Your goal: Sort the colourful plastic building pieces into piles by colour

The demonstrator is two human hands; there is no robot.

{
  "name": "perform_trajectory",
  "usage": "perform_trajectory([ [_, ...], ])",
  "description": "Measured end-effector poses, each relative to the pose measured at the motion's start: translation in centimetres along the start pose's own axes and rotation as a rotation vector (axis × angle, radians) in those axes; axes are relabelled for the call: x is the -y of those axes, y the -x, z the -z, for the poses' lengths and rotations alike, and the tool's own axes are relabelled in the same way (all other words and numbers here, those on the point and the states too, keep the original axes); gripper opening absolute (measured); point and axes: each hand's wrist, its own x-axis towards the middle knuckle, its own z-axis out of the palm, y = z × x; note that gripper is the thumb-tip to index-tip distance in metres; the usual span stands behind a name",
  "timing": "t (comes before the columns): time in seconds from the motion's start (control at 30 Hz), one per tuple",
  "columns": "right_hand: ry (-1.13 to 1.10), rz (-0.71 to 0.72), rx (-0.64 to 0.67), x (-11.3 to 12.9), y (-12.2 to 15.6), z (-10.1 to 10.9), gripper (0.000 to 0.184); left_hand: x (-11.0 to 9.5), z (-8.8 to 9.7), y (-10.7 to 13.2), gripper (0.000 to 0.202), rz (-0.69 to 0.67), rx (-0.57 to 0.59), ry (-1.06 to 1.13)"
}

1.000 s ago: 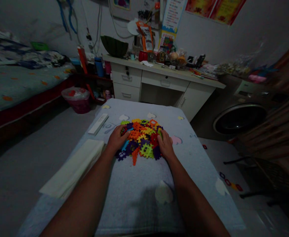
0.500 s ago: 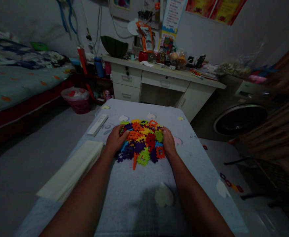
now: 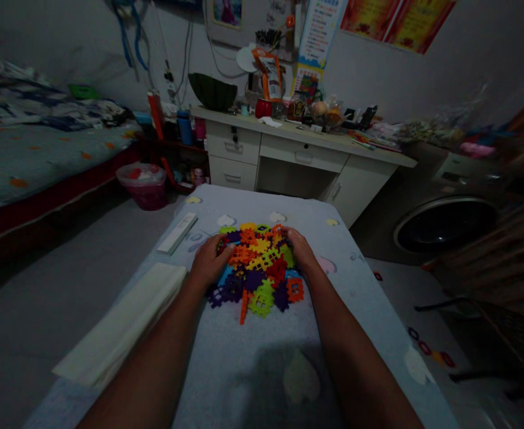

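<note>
A heap of colourful plastic interlocking building pieces (image 3: 253, 278) lies on the cloth-covered table (image 3: 262, 345). The pieces are orange, yellow, green, red, blue and purple, flat, with notched edges and window-like holes. My left hand (image 3: 210, 260) rests against the heap's left side, its thumb apart from the fingers, which are partly hidden behind the pieces. At the far right edge of the heap, my right hand (image 3: 301, 250) curves round with its fingertips over an orange piece. Neither hand visibly grips a single piece.
To the left on the table lie a long white box (image 3: 177, 233) and a folded pale sheet (image 3: 123, 325). A cluttered desk (image 3: 306, 140) stands behind. At right are a washing machine (image 3: 440, 223) and a chair (image 3: 489, 322); linked pieces (image 3: 425, 348) lie on the floor.
My right hand has shifted its fingers inward over the heap's far right edge, and a red and a green piece there have tilted. My left hand stays at the left side. The view has moved slightly.
</note>
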Motion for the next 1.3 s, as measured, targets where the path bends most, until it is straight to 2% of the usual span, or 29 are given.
perform_trajectory([
  [0.13,0.061,-0.009,-0.151,-0.6,0.3,1.3,0.052,0.1,0.0,0.0,0.053,-0.004,-0.006,0.031],
  [0.23,0.171,-0.067,-0.192,-1.7,0.4,2.0,0.053,0.3,-0.1,-0.1,0.053,0.0,-0.022,0.055],
  [0.33,0.279,-0.096,-0.166,-2.5,0.3,1.8,0.055,0.4,-0.1,-0.1,0.055,0.0,-0.025,0.063],
  [0.43,0.327,-0.094,-0.086,-2.6,0.0,1.2,0.054,0.3,-0.1,-0.1,0.055,0.002,-0.012,0.043],
  [0.6,0.156,-0.062,0.057,-1.9,-0.1,0.8,0.053,0.2,-0.1,0.0,0.056,-0.003,0.004,0.003],
  [0.67,0.072,-0.042,0.05,-1.5,-0.1,1.1,0.052,0.2,-0.1,0.0,0.056,0.004,0.003,0.005],
  [0.77,0.013,-0.035,-0.033,-1.5,0.0,1.6,0.049,0.2,-0.1,0.1,0.055,0.021,0.0,0.011],
  [0.87,0.069,-0.05,-0.135,-1.9,-0.1,2.2,0.045,0.1,-0.1,0.1,0.054,0.023,-0.004,0.023],
  [0.93,0.129,-0.054,-0.158,-2.4,-0.1,2.5,0.04,0.0,0.0,0.0,0.054,0.029,-0.012,0.035],
  [1.03,0.219,-0.051,-0.112,-2.8,-0.3,2.7,0.029,-0.1,0.0,0.0,0.054,0.056,-0.038,0.075],
  [1.17,0.296,0.028,-0.022,-2.7,-0.3,2.8,0.02,-0.3,0.3,0.0,0.054,0.131,-0.095,0.145],
  [1.3,0.263,-0.014,-0.008,-2.4,-0.1,2.8,0.017,-0.3,0.3,0.0,0.051,0.164,-0.114,0.156],
])
